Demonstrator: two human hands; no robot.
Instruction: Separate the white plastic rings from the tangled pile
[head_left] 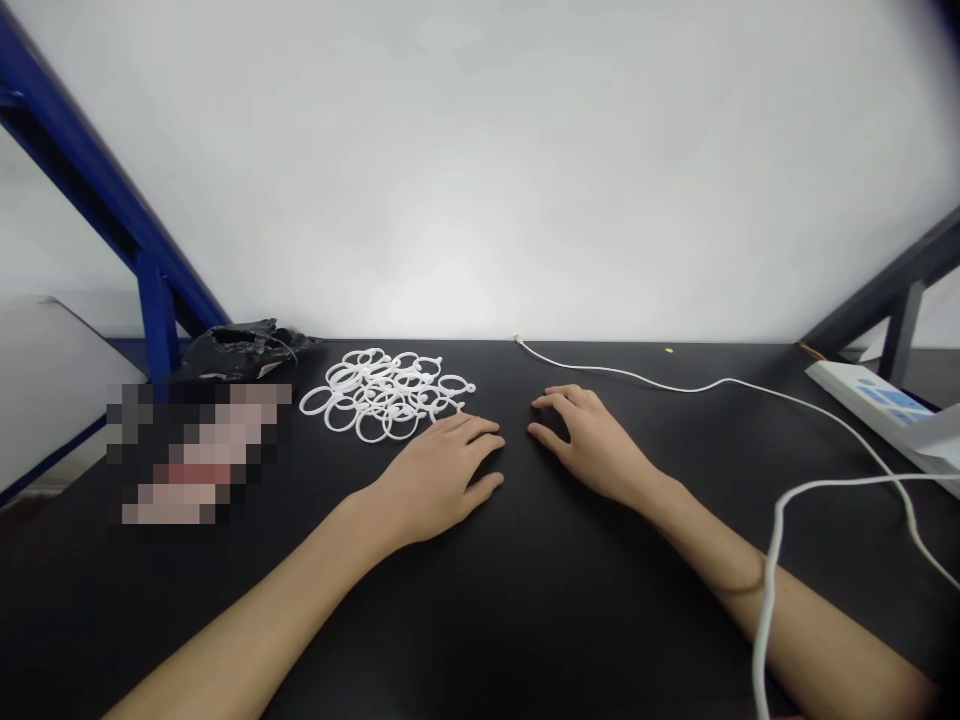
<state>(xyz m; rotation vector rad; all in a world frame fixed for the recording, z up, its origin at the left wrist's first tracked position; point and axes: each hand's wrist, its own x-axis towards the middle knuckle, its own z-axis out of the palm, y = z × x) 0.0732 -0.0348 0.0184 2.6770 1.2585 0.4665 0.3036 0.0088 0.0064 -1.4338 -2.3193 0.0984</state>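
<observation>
A loose pile of white plastic rings point(388, 431), each with a small eyelet, lies on the black tabletop point(525, 620). My left hand point(442, 475) rests palm down just in front of the pile's right side, fingers apart and pointing right; it covers part of the nearest rings and holds nothing. Across a narrow gap, my right hand point(589, 440) lies low over the table with its fingers spread and slightly bent toward the left. Nothing shows between its thumb and fingers.
A crumpled black plastic bag point(236, 350) sits at the back left, behind a pixelated patch. One white cable point(637, 376) runs along the back right, and another point(772, 560) loops before my right forearm. A white device with blue labels point(874, 400) stands right. Blue frame bars point(97, 170) rise left.
</observation>
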